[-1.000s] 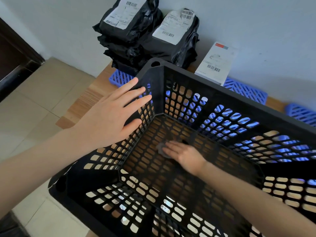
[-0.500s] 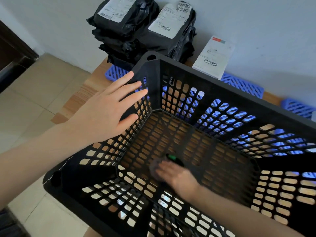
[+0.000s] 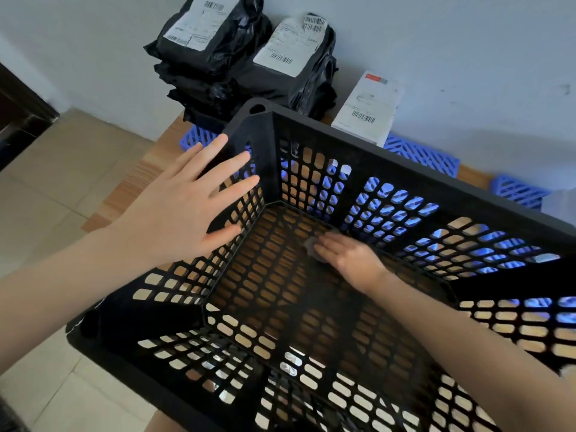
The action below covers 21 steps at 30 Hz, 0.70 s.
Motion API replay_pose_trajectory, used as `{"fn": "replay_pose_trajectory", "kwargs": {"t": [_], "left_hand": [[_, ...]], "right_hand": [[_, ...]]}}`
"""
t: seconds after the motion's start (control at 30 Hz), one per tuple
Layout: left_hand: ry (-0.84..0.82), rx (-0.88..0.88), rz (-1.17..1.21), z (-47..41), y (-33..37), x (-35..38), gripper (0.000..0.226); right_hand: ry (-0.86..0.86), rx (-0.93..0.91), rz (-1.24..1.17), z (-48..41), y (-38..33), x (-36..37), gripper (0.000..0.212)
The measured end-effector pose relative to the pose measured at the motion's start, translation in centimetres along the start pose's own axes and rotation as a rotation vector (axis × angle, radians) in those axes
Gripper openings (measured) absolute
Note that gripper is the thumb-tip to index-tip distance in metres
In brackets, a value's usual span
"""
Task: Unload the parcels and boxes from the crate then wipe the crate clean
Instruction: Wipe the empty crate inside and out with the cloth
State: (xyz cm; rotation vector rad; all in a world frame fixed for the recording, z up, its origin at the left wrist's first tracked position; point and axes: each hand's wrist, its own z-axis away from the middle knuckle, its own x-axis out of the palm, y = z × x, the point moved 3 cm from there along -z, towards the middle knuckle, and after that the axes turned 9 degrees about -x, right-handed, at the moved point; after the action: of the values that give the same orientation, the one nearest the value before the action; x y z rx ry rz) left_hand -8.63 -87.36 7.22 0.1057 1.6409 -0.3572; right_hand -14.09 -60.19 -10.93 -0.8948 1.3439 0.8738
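Observation:
A big black lattice crate (image 3: 389, 157) fills the view and holds no parcels. My left hand (image 3: 184, 207) lies flat with fingers spread on the crate's left rim and wall. My right hand (image 3: 349, 260) is down on the crate floor near the far wall, pressing a small grey cloth (image 3: 310, 244) that mostly hides under the fingers. Black parcels with white labels (image 3: 237, 57) are stacked against the wall behind the crate. A white box (image 3: 366, 110) leans there to their right.
The crate stands on a wooden table (image 3: 146, 173) whose left edge drops to a tiled floor (image 3: 46, 198). Blue lattice trays (image 3: 427, 154) lie behind the crate by the wall (image 3: 467, 57). A dark door frame (image 3: 18, 113) is at far left.
My right hand slid the cloth toward me across the floor, then back to the far side by the far wall. My left hand stayed on the left rim.

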Motion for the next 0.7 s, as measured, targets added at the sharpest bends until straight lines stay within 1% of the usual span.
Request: {"fn": "replay_pose_trajectory", "kwargs": {"t": [0.07, 0.1, 0.13, 0.2, 0.23, 0.3, 0.37, 0.4, 0.47, 0.53, 0.63, 0.7], "left_hand": [[0.0, 0.014, -0.011, 0.1, 0.1, 0.0, 0.069], [0.0, 0.021, -0.012, 0.1, 0.1, 0.0, 0.069], [0.0, 0.028, -0.011, 0.0, 0.1, 0.0, 0.069], [-0.001, 0.043, -0.011, 0.1, 0.1, -0.1, 0.069], [-0.007, 0.044, -0.011, 0.1, 0.1, -0.1, 0.069], [-0.018, 0.028, 0.001, 0.1, 0.2, -0.1, 0.069], [-0.018, 0.012, 0.026, 0.0, 0.2, -0.2, 0.069], [-0.018, 0.01, 0.031, 0.0, 0.2, -0.2, 0.069], [-0.027, 0.011, 0.029, 0.0, 0.2, -0.2, 0.069], [-0.033, 0.007, 0.033, 0.0, 0.2, -0.2, 0.07], [-0.035, 0.012, 0.035, -0.1, 0.2, -0.2, 0.071], [-0.029, 0.004, 0.039, 0.0, 0.2, -0.1, 0.07]], "right_hand": [[-0.079, 0.064, 0.028, -0.1, 1.3, 0.7, 0.046], [-0.097, 0.109, -0.011, -0.3, 1.0, 1.0, 0.047], [-0.066, 0.149, -0.053, -0.3, 0.3, 1.1, 0.046], [0.047, 0.128, -0.089, 0.2, -2.7, 0.7, 0.045], [0.09, 0.063, -0.12, 0.9, -4.8, 1.0, 0.047], [0.054, -0.114, -0.215, 2.8, -9.6, 2.1, 0.046], [-0.002, -0.342, -0.318, 4.9, -14.1, 3.1, 0.031], [-0.048, -0.413, -0.347, 5.5, -15.4, 3.5, 0.029], [-0.032, -0.493, -0.34, 5.2, -15.2, 3.9, 0.028], [0.022, -0.439, -0.264, 3.6, -12.1, 2.9, 0.029], [0.088, -0.168, -0.138, 1.6, -5.3, 0.9, 0.043], [0.034, 0.008, -0.085, 1.2, -1.6, 0.2, 0.045]]}}
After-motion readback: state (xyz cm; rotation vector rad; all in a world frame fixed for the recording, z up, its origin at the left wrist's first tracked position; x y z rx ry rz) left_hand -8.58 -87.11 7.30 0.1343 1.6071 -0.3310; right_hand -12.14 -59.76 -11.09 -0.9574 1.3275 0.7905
